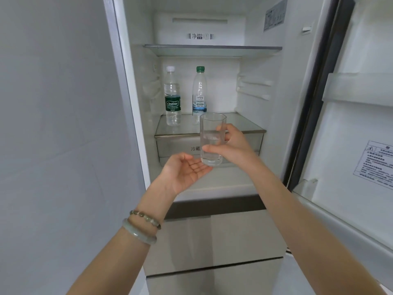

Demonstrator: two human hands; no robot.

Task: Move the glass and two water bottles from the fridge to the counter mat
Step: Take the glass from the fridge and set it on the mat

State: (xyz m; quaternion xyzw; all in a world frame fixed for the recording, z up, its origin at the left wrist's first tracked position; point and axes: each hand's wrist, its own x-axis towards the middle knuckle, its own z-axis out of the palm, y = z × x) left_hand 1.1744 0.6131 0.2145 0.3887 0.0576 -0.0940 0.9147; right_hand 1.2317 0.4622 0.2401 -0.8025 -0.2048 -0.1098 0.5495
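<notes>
My right hand (pixel 231 143) grips the glass (pixel 211 139) upright so nothing spills; my open left hand (pixel 187 171) cups beneath, two bottles (pixel 172 96) beyond.

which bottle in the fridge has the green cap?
The right-hand water bottle, with the pale blue-and-white label, nearer the glass. The left bottle has a white cap and a dark green Cestbon label.

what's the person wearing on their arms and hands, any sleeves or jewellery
Both forearms are bare, with no sleeves in view. The left hand has two bracelets at its wrist: a string of small rounded grey-green beads and, below it, a smooth pale green bangle. The right hand shows no rings, watch or bracelet, and neither hand wears a glove.
</notes>
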